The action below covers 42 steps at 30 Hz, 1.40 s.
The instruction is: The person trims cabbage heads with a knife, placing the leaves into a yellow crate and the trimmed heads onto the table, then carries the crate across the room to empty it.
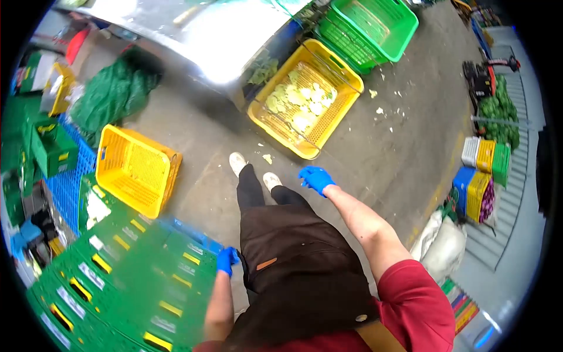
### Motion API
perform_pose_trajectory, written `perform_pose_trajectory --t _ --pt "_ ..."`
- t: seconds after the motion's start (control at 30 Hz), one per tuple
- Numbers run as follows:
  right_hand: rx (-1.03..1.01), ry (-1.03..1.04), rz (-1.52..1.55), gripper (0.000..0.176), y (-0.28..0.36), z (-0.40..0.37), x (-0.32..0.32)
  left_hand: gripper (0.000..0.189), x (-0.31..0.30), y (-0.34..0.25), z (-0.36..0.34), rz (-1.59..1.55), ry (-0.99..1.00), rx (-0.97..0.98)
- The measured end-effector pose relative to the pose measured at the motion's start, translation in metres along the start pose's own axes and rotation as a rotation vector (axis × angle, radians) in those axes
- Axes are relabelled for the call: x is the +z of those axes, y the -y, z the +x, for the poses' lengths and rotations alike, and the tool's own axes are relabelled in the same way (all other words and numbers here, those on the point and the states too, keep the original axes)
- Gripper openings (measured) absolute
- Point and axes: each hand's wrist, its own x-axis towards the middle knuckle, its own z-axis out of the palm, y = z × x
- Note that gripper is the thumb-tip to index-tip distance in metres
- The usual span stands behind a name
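My right hand [316, 179], in a blue glove, hangs in the air over the floor with its fingers loosely spread and nothing in them. The nearest thing to it is a yellow crate [282, 138] holding pale green leaf trimmings [302, 102]. My left hand [226, 260], also gloved in blue, is low at my side, beside the stacked green crates [141, 258]. It overlaps the corner of something blue there, and its fingers are small and mostly hidden.
A metal table [199, 41] stands ahead, with a green crate [399, 50] to its right. Another yellow crate [132, 170] sits at left near a green bag [114, 97]. Leaf scraps [267, 158] lie on the floor. White sacks [443, 246] are at right.
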Motion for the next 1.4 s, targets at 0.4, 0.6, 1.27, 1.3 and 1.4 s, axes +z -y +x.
perform_pose_trajectory --t 0.4,0.6,1.27,1.3,1.4 --pt "0.112 -0.404 -0.199 0.037 -0.061 0.12 -0.032 0.02 0.209 -0.331 0.122 0.109 0.246 0.259" --pt "0.053 -0.269 -0.338 0.069 -0.117 0.236 -0.042 0.024 0.335 -0.284 0.231 0.003 0.299 0.182" --pt "-0.152 -0.14 -0.002 0.042 -0.155 0.221 -0.062 0.019 0.332 -0.157 0.332 -0.729 0.447 -0.031" --pt "-0.208 -0.294 0.005 0.039 -0.158 0.238 -0.09 0.02 0.338 -0.166 0.34 -0.671 0.268 -0.093" --pt "-0.298 -0.615 -0.053 0.033 -0.164 0.295 -0.187 0.025 0.353 -0.173 0.357 -0.717 0.096 -0.072"
